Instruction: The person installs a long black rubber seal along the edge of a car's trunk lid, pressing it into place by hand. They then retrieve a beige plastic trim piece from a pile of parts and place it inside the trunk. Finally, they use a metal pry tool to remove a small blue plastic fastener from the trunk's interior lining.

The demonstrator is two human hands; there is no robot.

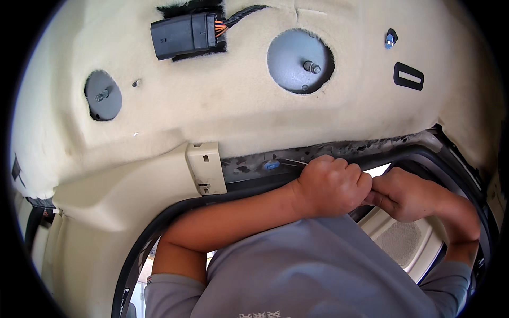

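Note:
My left hand [333,185] is closed in a fist near the bare metal door sill of a car. A thin metal tool [292,162] sticks out of its far left side; its handle is hidden in the fist. The tool's tip is beside a round blue clip [271,165] in the sill, and I cannot tell whether they touch. My right hand [405,195], fingers curled and thumb pressed in, meets the left fist on its right side. What the right fingers grip is hidden.
Beige carpet [212,106] covers the floor beyond the sill, with a black connector [183,36] and studs in round cutouts [297,53]. Beige trim [207,168] ends left of the clip. A black rubber seal [159,222] runs along the opening. A door panel [397,241] stands behind my right arm.

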